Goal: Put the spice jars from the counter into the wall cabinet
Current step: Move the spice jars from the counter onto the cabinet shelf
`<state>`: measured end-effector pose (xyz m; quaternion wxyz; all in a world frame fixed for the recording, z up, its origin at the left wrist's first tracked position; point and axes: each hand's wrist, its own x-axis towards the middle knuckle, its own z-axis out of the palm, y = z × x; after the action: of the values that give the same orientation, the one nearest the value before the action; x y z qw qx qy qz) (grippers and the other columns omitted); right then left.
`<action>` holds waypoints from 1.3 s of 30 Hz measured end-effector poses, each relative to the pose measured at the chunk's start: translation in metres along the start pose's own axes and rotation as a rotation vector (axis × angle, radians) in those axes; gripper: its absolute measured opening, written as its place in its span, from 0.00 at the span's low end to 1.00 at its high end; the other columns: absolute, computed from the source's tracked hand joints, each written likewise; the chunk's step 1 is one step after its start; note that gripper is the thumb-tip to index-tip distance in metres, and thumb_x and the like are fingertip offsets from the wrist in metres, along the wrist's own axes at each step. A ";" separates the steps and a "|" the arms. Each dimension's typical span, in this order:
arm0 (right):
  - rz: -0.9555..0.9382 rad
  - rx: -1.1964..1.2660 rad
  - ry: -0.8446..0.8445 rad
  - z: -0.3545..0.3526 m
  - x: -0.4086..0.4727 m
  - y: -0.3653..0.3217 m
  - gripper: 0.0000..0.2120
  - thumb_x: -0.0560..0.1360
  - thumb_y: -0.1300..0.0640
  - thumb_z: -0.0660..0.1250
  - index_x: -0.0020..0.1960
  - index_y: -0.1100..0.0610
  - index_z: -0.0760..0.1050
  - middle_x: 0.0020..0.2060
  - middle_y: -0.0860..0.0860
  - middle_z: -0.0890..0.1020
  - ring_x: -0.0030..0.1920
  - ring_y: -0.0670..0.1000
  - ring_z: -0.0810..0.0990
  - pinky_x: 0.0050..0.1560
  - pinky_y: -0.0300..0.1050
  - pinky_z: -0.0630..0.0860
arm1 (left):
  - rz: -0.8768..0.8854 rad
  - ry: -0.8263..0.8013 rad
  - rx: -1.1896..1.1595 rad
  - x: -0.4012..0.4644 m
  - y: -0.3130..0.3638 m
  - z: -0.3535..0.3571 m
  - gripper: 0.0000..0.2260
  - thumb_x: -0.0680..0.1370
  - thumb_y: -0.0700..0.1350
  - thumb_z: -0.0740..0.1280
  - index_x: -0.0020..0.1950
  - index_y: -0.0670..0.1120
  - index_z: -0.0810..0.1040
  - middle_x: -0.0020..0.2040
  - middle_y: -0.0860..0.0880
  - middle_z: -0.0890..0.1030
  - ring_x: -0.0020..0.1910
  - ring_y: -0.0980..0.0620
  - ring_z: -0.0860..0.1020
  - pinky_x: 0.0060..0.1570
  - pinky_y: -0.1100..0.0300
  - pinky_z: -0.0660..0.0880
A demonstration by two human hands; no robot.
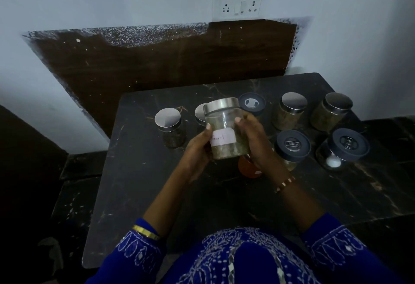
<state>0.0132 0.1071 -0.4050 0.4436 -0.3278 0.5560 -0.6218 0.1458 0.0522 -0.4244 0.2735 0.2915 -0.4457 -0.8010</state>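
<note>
Already lifted, the labelled jar (225, 131) stands upright above the worktop (224, 198) middle, left hand (197, 151) and right hand (253, 142) both grasping its sides; the cabinet is unseen.

Both hands, left (198, 149) and right (253, 140), raised, fingers curled inward.

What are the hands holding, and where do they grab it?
A labelled spice jar, gripped by its glass sides: left hand on one side, right hand on the other.
</note>
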 end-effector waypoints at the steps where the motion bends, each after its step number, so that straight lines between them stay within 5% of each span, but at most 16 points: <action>1: 0.019 0.014 0.019 0.000 0.001 0.001 0.14 0.79 0.58 0.58 0.64 0.61 0.68 0.50 0.54 0.80 0.47 0.52 0.81 0.42 0.42 0.80 | 0.008 0.001 0.006 0.001 0.000 -0.001 0.18 0.72 0.56 0.58 0.57 0.49 0.76 0.57 0.43 0.79 0.57 0.44 0.77 0.56 0.48 0.76; 6: 0.044 -0.038 -0.007 -0.005 -0.001 -0.005 0.12 0.79 0.60 0.59 0.61 0.61 0.68 0.45 0.50 0.80 0.40 0.45 0.82 0.36 0.34 0.80 | -0.017 -0.070 -0.047 0.003 -0.003 -0.001 0.28 0.68 0.61 0.67 0.64 0.48 0.72 0.63 0.41 0.77 0.61 0.44 0.77 0.54 0.49 0.79; 10: 0.056 -0.075 -0.019 -0.012 -0.003 -0.007 0.13 0.79 0.60 0.58 0.61 0.64 0.71 0.42 0.49 0.80 0.33 0.37 0.82 0.33 0.30 0.78 | -0.035 -0.089 -0.088 0.007 -0.009 0.001 0.31 0.62 0.63 0.73 0.60 0.48 0.75 0.57 0.46 0.82 0.56 0.47 0.81 0.49 0.54 0.80; 14: 0.062 -0.119 -0.023 -0.016 -0.005 -0.008 0.15 0.80 0.58 0.57 0.60 0.66 0.73 0.41 0.49 0.80 0.37 0.42 0.81 0.34 0.29 0.77 | -0.039 -0.054 -0.052 0.008 -0.011 0.004 0.19 0.72 0.58 0.59 0.58 0.50 0.75 0.52 0.48 0.84 0.53 0.50 0.82 0.47 0.57 0.81; 18: 0.071 -0.120 -0.042 -0.017 -0.005 -0.007 0.13 0.80 0.57 0.57 0.60 0.60 0.74 0.42 0.47 0.81 0.36 0.37 0.82 0.34 0.29 0.78 | -0.007 -0.034 -0.067 0.009 -0.009 0.008 0.16 0.77 0.54 0.57 0.58 0.49 0.75 0.55 0.45 0.82 0.53 0.48 0.81 0.53 0.52 0.80; 26: 0.067 -0.087 -0.103 -0.013 0.002 -0.014 0.17 0.78 0.59 0.60 0.66 0.61 0.69 0.50 0.51 0.81 0.46 0.46 0.82 0.40 0.35 0.80 | 0.030 0.033 -0.032 0.016 0.002 0.009 0.24 0.74 0.55 0.61 0.65 0.45 0.72 0.61 0.39 0.78 0.59 0.43 0.78 0.56 0.49 0.78; 29: 0.026 -0.068 -0.118 -0.009 0.012 -0.030 0.16 0.78 0.60 0.60 0.65 0.62 0.70 0.49 0.51 0.81 0.44 0.44 0.82 0.39 0.35 0.80 | 0.072 0.045 -0.033 0.020 0.021 0.013 0.28 0.72 0.57 0.65 0.67 0.43 0.70 0.61 0.39 0.78 0.58 0.44 0.79 0.54 0.50 0.78; 34: -0.098 -0.058 -0.158 0.006 0.039 -0.080 0.16 0.78 0.59 0.61 0.65 0.60 0.70 0.54 0.56 0.80 0.52 0.52 0.80 0.52 0.46 0.78 | 0.191 0.051 -0.007 0.032 0.082 0.027 0.23 0.70 0.55 0.65 0.60 0.44 0.75 0.55 0.40 0.81 0.55 0.44 0.80 0.55 0.49 0.77; 39: -0.335 -0.113 -0.265 0.038 0.067 -0.167 0.13 0.76 0.62 0.63 0.60 0.54 0.72 0.52 0.55 0.81 0.49 0.49 0.81 0.50 0.40 0.80 | 0.440 0.029 0.116 0.039 0.179 0.046 0.25 0.71 0.55 0.65 0.62 0.42 0.75 0.59 0.37 0.79 0.59 0.40 0.78 0.60 0.45 0.75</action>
<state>-0.0096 0.0288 -0.2408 0.3842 -0.5188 0.4647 -0.6061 0.1182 -0.0306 -0.2568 0.4308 0.2137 -0.5399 -0.6908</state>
